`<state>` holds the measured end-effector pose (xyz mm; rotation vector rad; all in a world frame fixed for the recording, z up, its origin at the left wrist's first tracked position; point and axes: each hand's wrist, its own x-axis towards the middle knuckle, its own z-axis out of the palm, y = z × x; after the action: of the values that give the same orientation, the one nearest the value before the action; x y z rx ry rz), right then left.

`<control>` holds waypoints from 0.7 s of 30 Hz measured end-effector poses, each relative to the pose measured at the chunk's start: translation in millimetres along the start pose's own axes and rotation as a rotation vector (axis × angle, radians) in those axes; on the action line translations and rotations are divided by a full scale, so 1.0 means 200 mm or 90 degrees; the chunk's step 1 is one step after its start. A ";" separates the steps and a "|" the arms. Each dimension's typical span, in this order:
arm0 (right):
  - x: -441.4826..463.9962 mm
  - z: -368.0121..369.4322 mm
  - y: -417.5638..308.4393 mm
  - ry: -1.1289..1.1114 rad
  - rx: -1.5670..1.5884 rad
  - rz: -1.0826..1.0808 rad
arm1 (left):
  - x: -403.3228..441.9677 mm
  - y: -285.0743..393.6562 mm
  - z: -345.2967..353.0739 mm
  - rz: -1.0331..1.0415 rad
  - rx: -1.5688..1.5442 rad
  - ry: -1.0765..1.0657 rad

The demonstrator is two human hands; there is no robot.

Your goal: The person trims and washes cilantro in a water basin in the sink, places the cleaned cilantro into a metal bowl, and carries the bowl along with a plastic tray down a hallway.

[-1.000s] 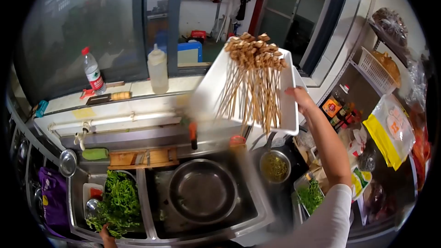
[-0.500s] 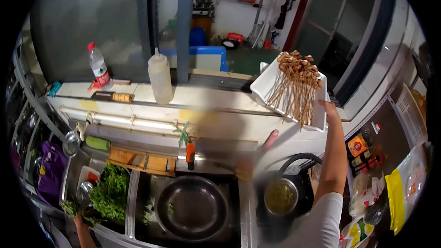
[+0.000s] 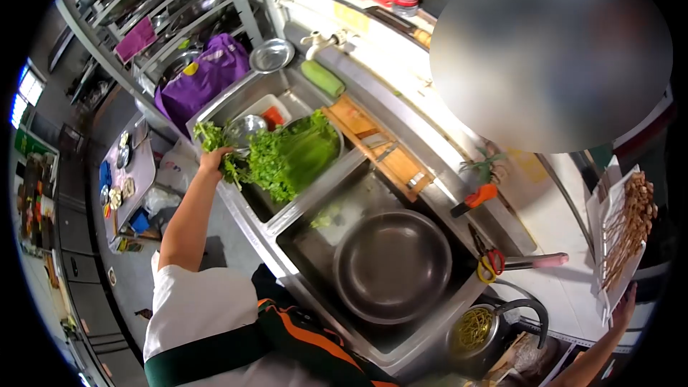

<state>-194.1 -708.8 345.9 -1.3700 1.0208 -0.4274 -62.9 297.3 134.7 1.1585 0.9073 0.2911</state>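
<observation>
My left hand (image 3: 214,160) is closed on a bunch of leafy greens (image 3: 231,167) at the outer edge of the left sink basin. More greens (image 3: 287,160) lie in that basin beside a metal bowl (image 3: 246,129) and a white container (image 3: 285,111). At the far right, my right hand (image 3: 625,304) grips the lower edge of a white tray (image 3: 608,308). Brown skewered food (image 3: 635,209) on thin sticks lies in the tray. A large metal basin (image 3: 393,266) sits in the right sink basin.
A wooden slicer (image 3: 378,145) and a green gourd (image 3: 323,78) lie along the sink's back. Scissors (image 3: 489,258) rest at its right corner, near a pot (image 3: 474,328). A purple bag (image 3: 208,79) hangs by the rack. A blurred oval covers the upper right.
The view has swung left. The tray has come down from the air onto the ledge side at the right. The left hand's greens have moved to the basin's outer rim.
</observation>
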 end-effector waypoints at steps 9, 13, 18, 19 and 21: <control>-0.72 0.61 0.07 0.544 -0.253 -0.930 | 0.38 0.05 -0.17 -0.028 -0.003 -0.011; -1.25 1.36 0.42 0.193 -0.242 -0.933 | 0.66 0.12 -0.24 -0.033 0.007 -0.078; -1.87 2.36 1.00 -0.192 -0.338 -0.659 | 1.00 0.18 -0.25 -0.030 0.020 -0.148; -1.95 2.54 1.12 -0.201 -0.330 -0.593 | 1.05 0.20 -0.25 -0.026 0.038 -0.156; -2.02 2.83 1.33 -0.348 -0.352 -0.501 | 1.16 0.21 -0.31 -0.062 0.080 -0.165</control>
<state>-38.0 -2.1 169.4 -2.2283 0.1004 -0.3091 47.4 501.4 58.1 1.2310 0.7589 0.0028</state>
